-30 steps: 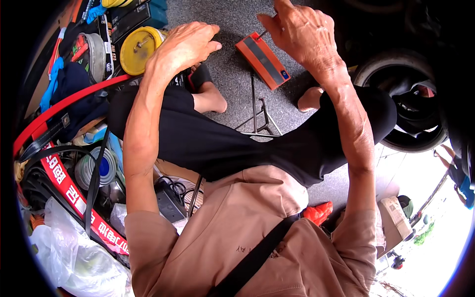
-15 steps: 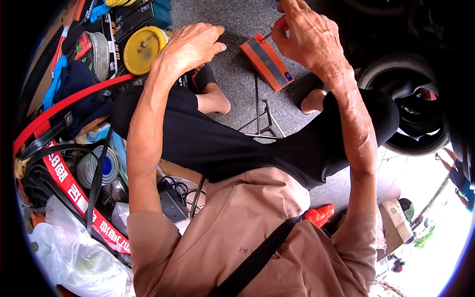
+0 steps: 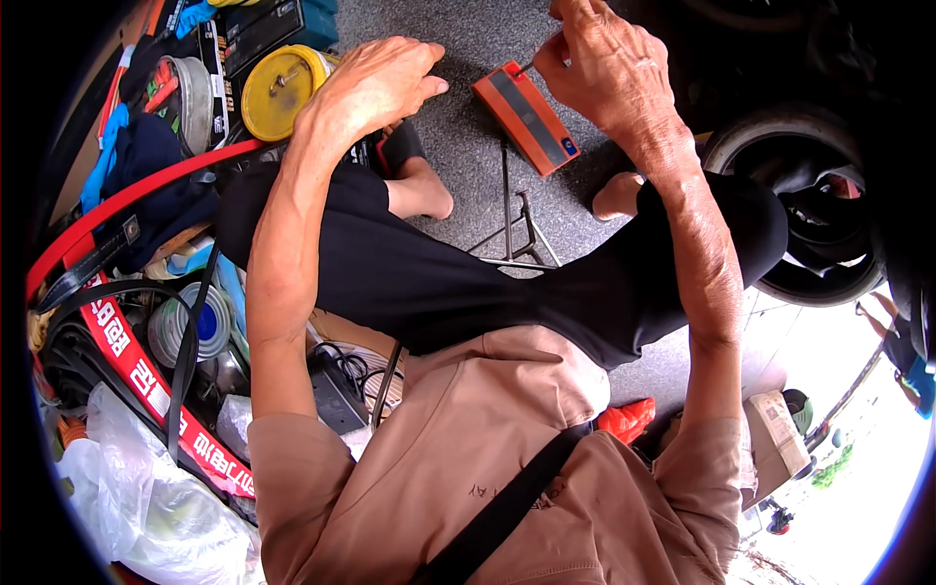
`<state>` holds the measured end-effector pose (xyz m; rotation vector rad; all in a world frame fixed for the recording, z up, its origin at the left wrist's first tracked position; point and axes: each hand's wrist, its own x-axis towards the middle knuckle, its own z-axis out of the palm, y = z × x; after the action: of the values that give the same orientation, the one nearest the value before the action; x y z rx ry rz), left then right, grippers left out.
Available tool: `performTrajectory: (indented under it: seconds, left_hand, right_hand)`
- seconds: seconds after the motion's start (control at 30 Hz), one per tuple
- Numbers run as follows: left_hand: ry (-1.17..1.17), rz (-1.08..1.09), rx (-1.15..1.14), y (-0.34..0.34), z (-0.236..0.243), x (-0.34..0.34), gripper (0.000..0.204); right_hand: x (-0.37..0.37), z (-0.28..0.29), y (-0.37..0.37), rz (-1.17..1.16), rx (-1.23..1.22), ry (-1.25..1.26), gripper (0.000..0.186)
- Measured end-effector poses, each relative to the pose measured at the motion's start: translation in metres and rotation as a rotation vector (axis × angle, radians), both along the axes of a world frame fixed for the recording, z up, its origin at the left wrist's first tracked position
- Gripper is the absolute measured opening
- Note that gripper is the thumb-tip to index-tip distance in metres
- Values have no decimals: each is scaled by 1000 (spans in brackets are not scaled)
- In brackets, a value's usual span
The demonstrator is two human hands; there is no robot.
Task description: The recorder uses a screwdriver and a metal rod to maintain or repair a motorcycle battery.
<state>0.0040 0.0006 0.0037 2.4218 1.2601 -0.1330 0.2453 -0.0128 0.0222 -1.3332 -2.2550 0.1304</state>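
Observation:
On the grey floor between my feet sits a rectangular orange-red box (image 3: pixel 526 119) with a dark grey band along its top and a small blue patch at the near end. At its far right, my right hand (image 3: pixel 609 73) is closed around a screwdriver (image 3: pixel 525 69). Only a bit of its thin dark shaft shows beside the box's far end; the fingers hide the handle. My left hand (image 3: pixel 380 83) hovers left of the box, thumb apart from the fingers, with nothing visible in it. Beyond that wrist stands a yellow-lidded tub (image 3: pixel 278 93).
A thin metal stand (image 3: pixel 522 234) is between my legs. Wheels with tyres (image 3: pixel 795 205) stand at right. Packed at left are a red strap (image 3: pixel 146 200), a round tin (image 3: pixel 190 327) and a clear plastic bag (image 3: pixel 146 487). A cardboard box (image 3: pixel 775 444) lies at lower right.
Both hands stay nearly in place. The left has risen slightly, and the red handle glimpsed earlier at my right fingers is now hidden. The orange-red box keeps its position.

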Motion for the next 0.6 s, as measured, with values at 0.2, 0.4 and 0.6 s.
performTrajectory:
  seconds: [0.2, 0.4, 0.6]
  left_hand:
    - [4, 4, -6, 0, -1, -1, 35]
    - [-59, 13, 29, -1, -7, -3, 30]
    - [-12, -17, 10, 0, -3, -2, 35]
  right_hand:
    - [-4, 11, -1, -189, -413, -302, 32]
    - [1, -2, -4, -12, -117, -61, 30]
    - [-5, 3, -2, -196, -289, -186, 31]
